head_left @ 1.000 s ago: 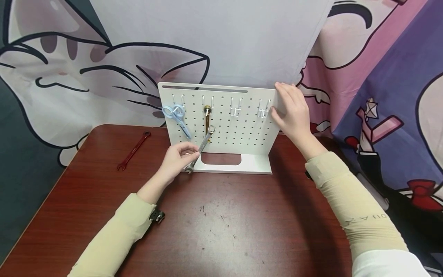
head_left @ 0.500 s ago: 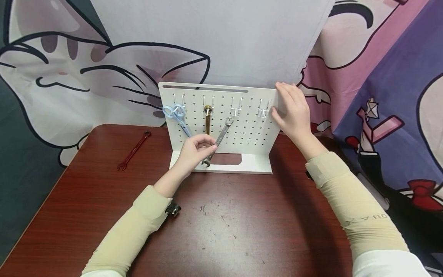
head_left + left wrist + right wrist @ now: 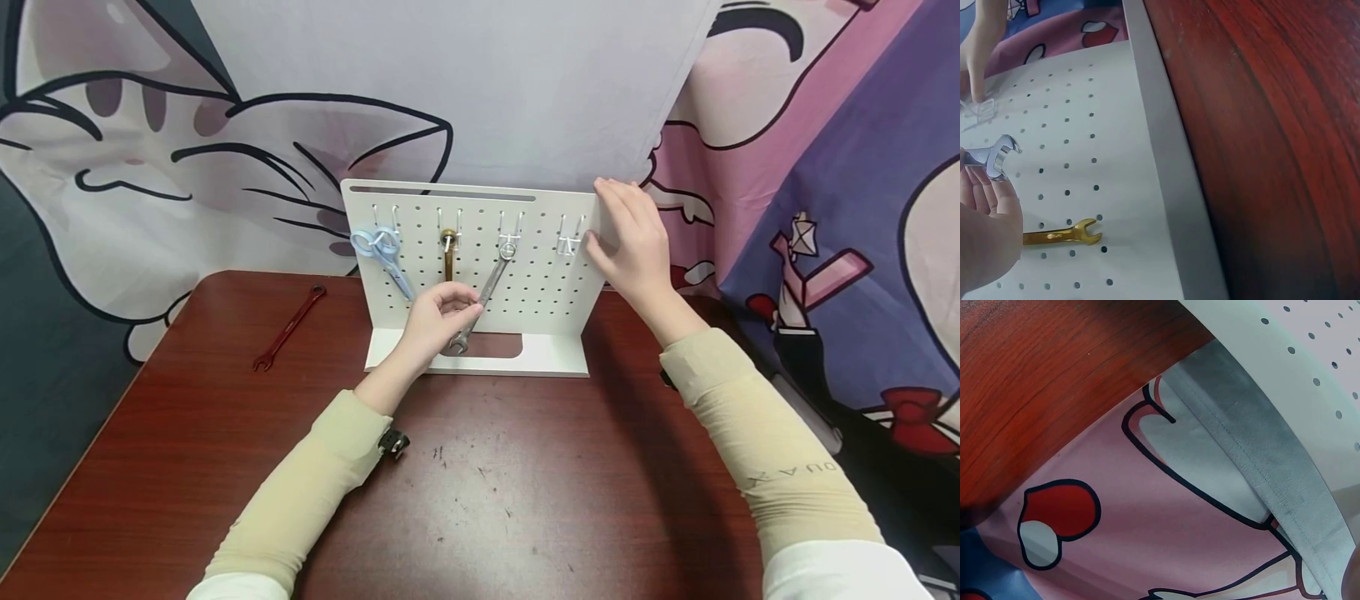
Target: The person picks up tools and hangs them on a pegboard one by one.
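My left hand (image 3: 442, 315) pinches a silver combination wrench (image 3: 491, 283) between thumb and fingers. The wrench slants, its ring end up at the third hook (image 3: 512, 235) of the white pegboard (image 3: 480, 217); whether the ring is over the hook I cannot tell. In the left wrist view its open jaw end (image 3: 1000, 157) juts past the fingers. My right hand (image 3: 637, 237) holds the board's right edge near the top, fingertips at the upper corner and thumb on the front. A gold wrench (image 3: 1063, 235) hangs on the second hook, partly hidden by the left hand in the head view.
Light-blue scissors (image 3: 384, 254) hang on the leftmost hook. The rightmost hook (image 3: 570, 242) bears nothing, close to the right thumb. A red wrench (image 3: 290, 327) lies on the brown table (image 3: 480, 483) left of the board. Printed cloth (image 3: 300, 192) hangs behind.
My left hand has carried the silver wrench rightward and slightly up, from in front of the gold wrench to the third hook. The right hand has stayed at the board's edge.
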Demonstrator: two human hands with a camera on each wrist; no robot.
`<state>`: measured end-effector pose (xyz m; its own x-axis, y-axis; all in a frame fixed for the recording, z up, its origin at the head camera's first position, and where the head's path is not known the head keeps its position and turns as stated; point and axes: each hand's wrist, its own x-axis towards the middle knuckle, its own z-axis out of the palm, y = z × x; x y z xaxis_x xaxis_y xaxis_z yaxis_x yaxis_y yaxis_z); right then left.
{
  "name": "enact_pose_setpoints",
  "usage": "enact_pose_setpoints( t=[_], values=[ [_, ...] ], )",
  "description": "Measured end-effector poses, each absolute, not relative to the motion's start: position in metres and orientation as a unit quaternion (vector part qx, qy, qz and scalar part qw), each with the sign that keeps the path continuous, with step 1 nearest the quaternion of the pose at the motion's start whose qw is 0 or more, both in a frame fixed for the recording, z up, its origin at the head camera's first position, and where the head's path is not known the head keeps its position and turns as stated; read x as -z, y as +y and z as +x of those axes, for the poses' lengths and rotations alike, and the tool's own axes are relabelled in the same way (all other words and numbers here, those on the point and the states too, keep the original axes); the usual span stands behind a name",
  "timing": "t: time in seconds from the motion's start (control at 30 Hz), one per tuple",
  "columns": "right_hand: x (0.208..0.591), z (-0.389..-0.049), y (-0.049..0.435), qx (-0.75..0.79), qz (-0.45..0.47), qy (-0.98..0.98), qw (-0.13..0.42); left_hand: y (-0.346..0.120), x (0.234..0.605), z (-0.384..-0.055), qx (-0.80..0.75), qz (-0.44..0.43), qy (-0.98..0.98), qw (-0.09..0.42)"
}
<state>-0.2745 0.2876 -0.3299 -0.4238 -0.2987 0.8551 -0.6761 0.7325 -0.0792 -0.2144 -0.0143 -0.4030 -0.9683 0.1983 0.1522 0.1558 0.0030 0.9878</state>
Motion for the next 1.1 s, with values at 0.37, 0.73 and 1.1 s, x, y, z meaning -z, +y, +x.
enact_pose_setpoints(
  t=[0.37,0.73,1.1],
  values=[
    [0.330,-0.276,0.286,-0.214,0.300,-0.814,0.449,-0.004,0.415,-0.222,-0.717,0.096,0.691,0.011],
    [0.329,-0.275,0.287,-0.208,0.291,-0.822,0.443,0.010,0.416,-0.227,-0.702,0.064,0.709,-0.024],
    [0.330,-0.274,0.287,-0.210,0.292,-0.821,0.443,0.025,0.417,-0.232,-0.713,0.020,0.700,-0.038]
  ],
)
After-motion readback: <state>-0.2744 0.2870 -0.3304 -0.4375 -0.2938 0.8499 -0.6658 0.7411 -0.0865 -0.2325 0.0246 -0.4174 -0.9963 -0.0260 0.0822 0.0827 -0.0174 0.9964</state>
